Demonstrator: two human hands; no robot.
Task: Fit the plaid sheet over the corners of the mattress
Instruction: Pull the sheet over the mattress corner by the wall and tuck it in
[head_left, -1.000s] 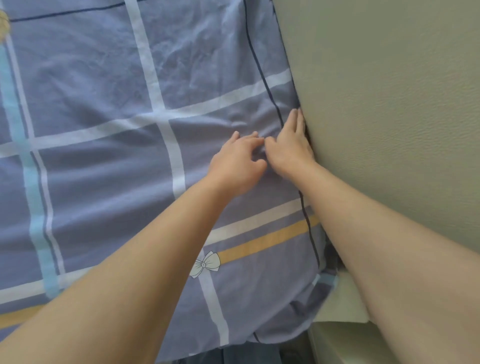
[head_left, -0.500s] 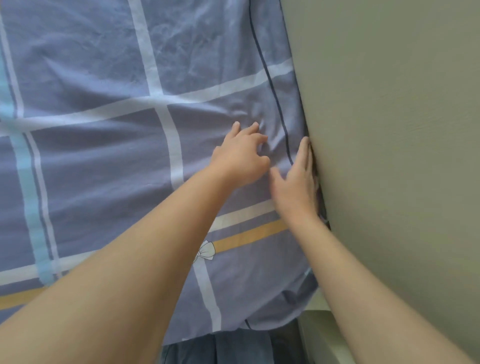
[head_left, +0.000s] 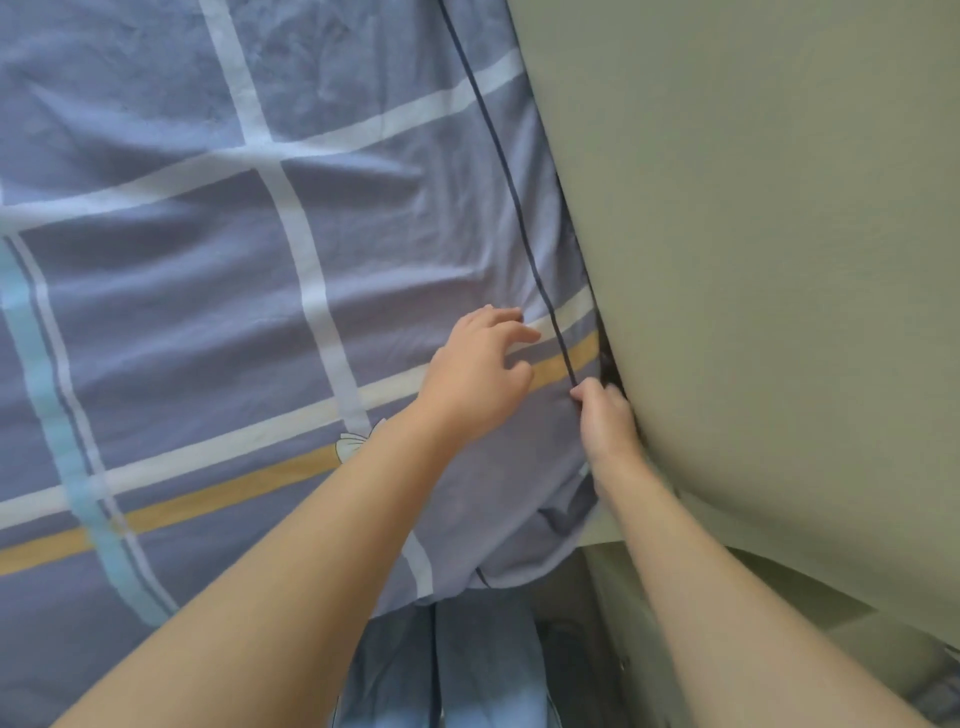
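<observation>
The plaid sheet (head_left: 218, 312) is blue-grey with white, yellow, light-blue and dark lines and a small bow print; it covers the mattress top. Its near right corner (head_left: 498, 540) hangs bunched over the mattress corner. My left hand (head_left: 480, 374) lies palm down on the sheet near the right edge, fingers spread. My right hand (head_left: 605, 421) is at the narrow dark gap between mattress and padded headboard, fingers curled and pinching the sheet's edge by the dark stripe. The mattress itself is hidden under the sheet.
A pale green padded headboard (head_left: 753, 260) rises along the right side, tight against the mattress. Below the corner, more blue fabric (head_left: 447, 670) hangs down, and a pale green frame part (head_left: 613, 597) sits at the bottom right.
Both hands have slid toward me along the right edge. My right hand went from flat against the headboard to curled on the sheet's edge; the view has tilted to show the corner.
</observation>
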